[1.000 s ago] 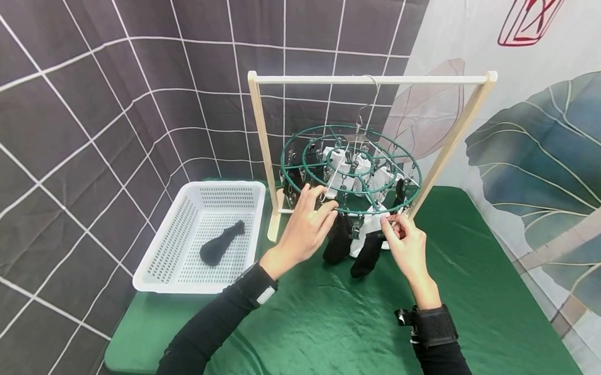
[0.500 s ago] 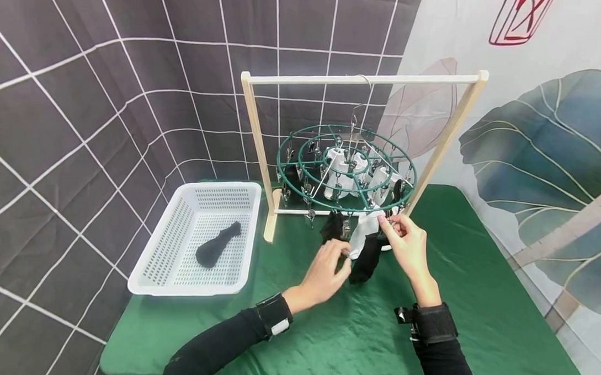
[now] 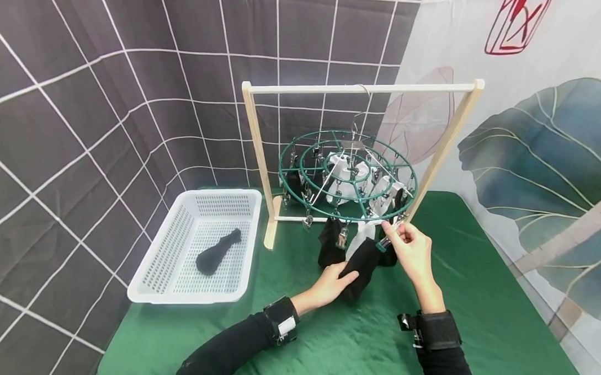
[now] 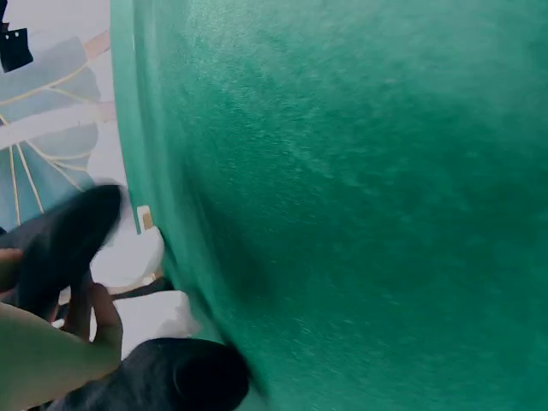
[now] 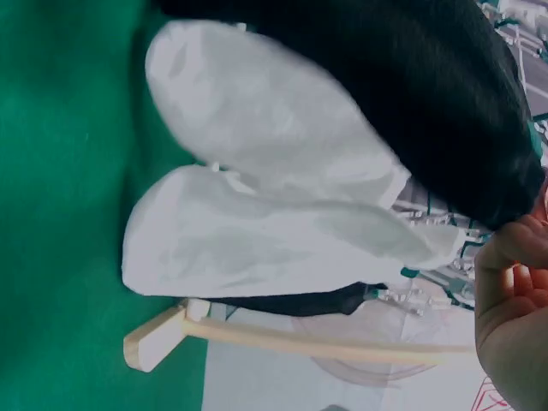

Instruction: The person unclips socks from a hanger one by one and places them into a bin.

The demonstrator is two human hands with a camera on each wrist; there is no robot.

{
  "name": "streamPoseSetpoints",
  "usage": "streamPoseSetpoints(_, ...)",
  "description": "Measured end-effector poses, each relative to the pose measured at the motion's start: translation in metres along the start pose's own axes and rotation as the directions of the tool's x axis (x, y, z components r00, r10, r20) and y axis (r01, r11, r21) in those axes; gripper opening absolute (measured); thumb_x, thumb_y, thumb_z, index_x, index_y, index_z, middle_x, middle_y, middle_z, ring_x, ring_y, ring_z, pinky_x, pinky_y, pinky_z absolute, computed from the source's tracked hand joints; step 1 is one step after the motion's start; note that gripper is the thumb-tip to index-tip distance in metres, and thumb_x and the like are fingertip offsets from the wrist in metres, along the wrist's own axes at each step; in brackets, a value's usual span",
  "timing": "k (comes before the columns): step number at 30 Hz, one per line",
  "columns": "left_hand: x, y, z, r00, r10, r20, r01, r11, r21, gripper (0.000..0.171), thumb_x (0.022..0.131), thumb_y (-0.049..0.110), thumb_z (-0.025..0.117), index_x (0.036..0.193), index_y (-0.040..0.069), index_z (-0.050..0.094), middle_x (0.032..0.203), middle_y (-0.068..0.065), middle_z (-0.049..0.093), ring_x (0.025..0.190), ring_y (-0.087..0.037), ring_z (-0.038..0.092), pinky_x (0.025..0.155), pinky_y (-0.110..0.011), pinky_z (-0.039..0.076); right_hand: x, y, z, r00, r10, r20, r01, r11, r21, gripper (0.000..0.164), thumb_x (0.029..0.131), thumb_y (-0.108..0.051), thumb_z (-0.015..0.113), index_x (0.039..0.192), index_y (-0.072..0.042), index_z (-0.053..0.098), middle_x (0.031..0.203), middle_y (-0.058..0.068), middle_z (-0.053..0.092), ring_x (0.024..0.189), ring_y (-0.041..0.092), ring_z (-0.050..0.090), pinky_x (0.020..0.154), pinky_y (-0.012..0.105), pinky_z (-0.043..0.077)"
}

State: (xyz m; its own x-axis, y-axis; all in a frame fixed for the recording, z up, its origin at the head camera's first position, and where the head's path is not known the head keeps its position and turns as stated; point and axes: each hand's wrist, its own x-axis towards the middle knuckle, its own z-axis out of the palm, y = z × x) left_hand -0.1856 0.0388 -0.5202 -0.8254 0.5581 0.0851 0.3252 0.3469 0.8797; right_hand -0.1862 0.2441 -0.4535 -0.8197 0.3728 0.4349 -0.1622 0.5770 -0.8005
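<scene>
A black sock [image 3: 360, 265] hangs at the front of the round green clip hanger [image 3: 348, 219]. My left hand [image 3: 326, 288] holds the sock's lower part, thumb across its front. In the left wrist view the fingers [image 4: 103, 321] lie around dark fabric. My right hand [image 3: 413, 252] pinches a metal clip [image 3: 384, 242] by the sock's cuff. The right wrist view shows the black sock [image 5: 428, 94] reaching up to the fingers, which partly hide its cuff. White socks [image 5: 257, 240] hang right behind it. Another black sock [image 3: 329, 244] hangs just left.
A wooden rack [image 3: 361, 89] carries the hanger, with several clips and more socks on it. To the left, a white basket [image 3: 195, 297] with one dark sock [image 3: 217, 252] stands on the green-covered table [image 3: 365, 345]. A tiled-pattern curtain [image 3: 207, 75] is behind.
My left hand has left the hanger's rim, moved down and right, and taken hold of the black sock, whose toe is now lifted toward the left. The right hand stays near the same clip.
</scene>
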Motion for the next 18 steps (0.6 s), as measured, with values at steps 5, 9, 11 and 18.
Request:
streamPoseSetpoints(5,-0.01,-0.002,-0.006,0.998,-0.029,-0.056,0.026,0.998,-0.063,0.037,0.108,0.03,0.047,0.135,0.006,0.055,0.115,-0.019,0.068,0.084,-0.029,0.072,0.075,-0.036,0.06,0.001,0.007,-0.001,1.0,-0.016,-0.015,0.016,1.0,-0.021,0.052,0.092,-0.03,0.075,0.056,-0.008,0.044,0.05,-0.014,0.031,0.049,0.001,0.03,0.051,0.022,0.024)
streamPoseSetpoints(9,-0.014,0.0,-0.011,0.997,-0.042,-0.068,0.033,0.992,-0.12,0.031,0.109,0.031,0.047,0.128,0.009,0.058,0.101,-0.016,0.066,0.041,-0.019,0.052,0.045,-0.029,0.051,0.002,0.011,-0.001,1.0,-0.023,-0.012,0.023,1.0,0.012,0.058,0.092,-0.029,0.075,0.052,-0.009,0.038,0.05,-0.016,0.025,0.047,-0.002,0.023,0.048,0.024,0.019)
streamPoseSetpoints(11,-0.013,0.001,-0.013,0.995,-0.018,-0.096,0.012,0.998,-0.066,0.03,0.108,0.03,0.047,0.123,0.008,0.061,0.104,-0.013,0.068,0.053,-0.014,0.058,0.054,-0.026,0.052,0.003,0.012,-0.001,0.999,-0.042,-0.018,0.043,0.999,0.032,0.059,0.091,-0.027,0.075,0.05,-0.01,0.036,0.049,-0.016,0.024,0.047,-0.002,0.022,0.047,0.026,0.018)
streamPoseSetpoints(18,-0.009,0.011,-0.022,0.992,0.026,-0.124,-0.016,0.997,0.081,0.033,0.109,0.027,0.045,0.119,0.004,0.065,0.113,-0.013,0.072,0.103,-0.024,0.068,0.086,-0.032,0.054,0.006,0.012,0.002,0.989,-0.137,-0.055,0.139,0.989,0.052,0.061,0.092,-0.019,0.075,0.047,-0.012,0.035,0.048,-0.015,0.025,0.045,-0.005,0.02,0.045,0.026,0.017)
